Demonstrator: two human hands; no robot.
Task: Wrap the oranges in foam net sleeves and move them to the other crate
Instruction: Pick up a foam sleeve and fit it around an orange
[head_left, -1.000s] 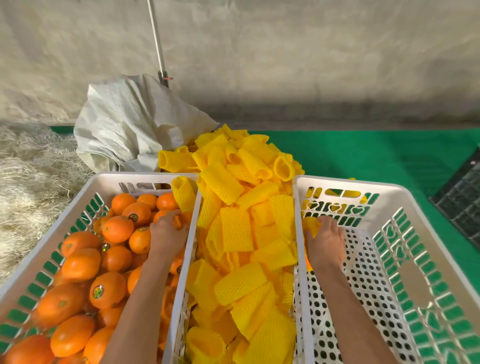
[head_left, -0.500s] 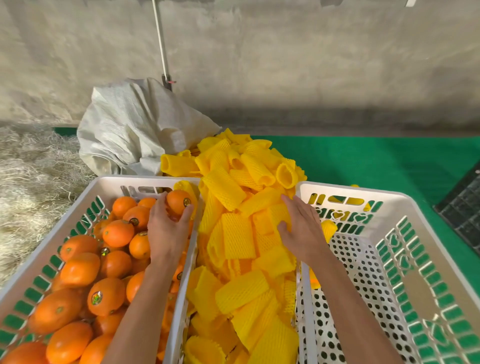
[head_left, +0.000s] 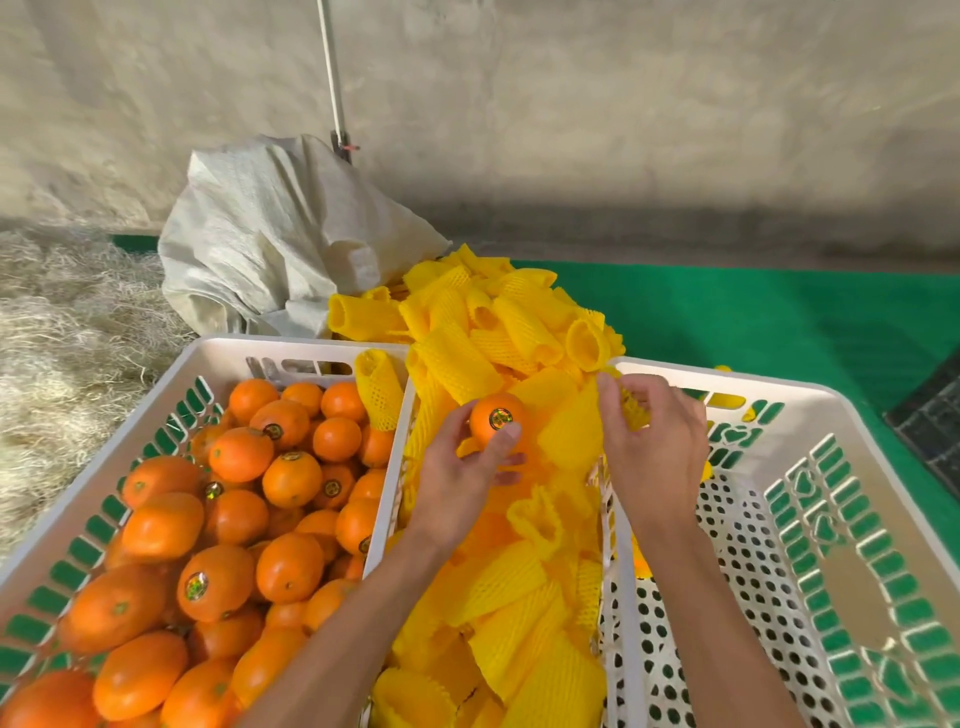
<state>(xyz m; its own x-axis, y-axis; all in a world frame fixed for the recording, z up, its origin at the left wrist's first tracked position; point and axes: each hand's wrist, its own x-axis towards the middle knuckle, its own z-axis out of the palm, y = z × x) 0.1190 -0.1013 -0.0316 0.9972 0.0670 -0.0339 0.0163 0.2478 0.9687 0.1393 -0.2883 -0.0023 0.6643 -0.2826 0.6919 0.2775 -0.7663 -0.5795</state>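
Sleeve pile, nearest: I see loose yellow foam net sleeves (head_left: 498, 623) heaped in the gap between the two crates, running back to a white sack (head_left: 270, 234).
Left hand: my left hand (head_left: 457, 478) has come out of the full crate (head_left: 171, 379) and now hangs over the pile, fingers and thumb curled round one orange (head_left: 497, 418), sticker facing up.
Right hand: my right hand (head_left: 649, 441) has left the pile surface and now pinches a single sleeve (head_left: 576, 426) just right of the fruit, fingers closed on its edge.
Receiving crate: the right crate (head_left: 831, 467) shows mostly bare perforated floor.
Meaning: fruit and sleeve are paired; I judge sliding the net over the orange comes next.
Risk: the sleeve mouth looks flattened, so it may need spreading.
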